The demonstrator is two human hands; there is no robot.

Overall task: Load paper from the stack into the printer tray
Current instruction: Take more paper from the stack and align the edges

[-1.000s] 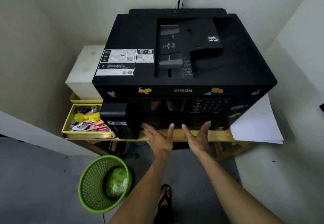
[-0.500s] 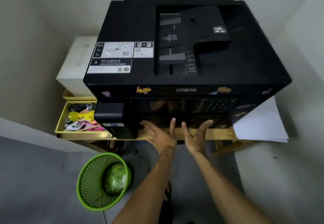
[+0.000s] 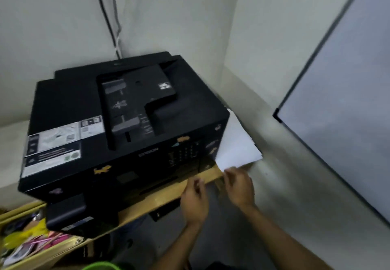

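The black printer [image 3: 118,122] sits on a wooden table [image 3: 164,193], and its front tray slot [image 3: 158,185] is closed. A stack of white paper [image 3: 236,143] lies against the printer's right side and overhangs the table edge. My right hand [image 3: 239,185] is at the stack's front corner with loosely bent fingers touching the paper's edge. My left hand [image 3: 195,198] hovers just left of it, in front of the table edge. Its fingers are loosely curled and hold nothing. The picture is motion-blurred.
An open yellow drawer [image 3: 31,246] full of small clutter sticks out at the lower left. A green basket's rim [image 3: 101,266] shows at the bottom. Cables [image 3: 114,27] run down the wall behind the printer. A framed white panel [image 3: 341,122] leans at the right.
Both hands left the printer's front and moved right to the paper stack. My head turned, so the printer now sits at the left of the view.
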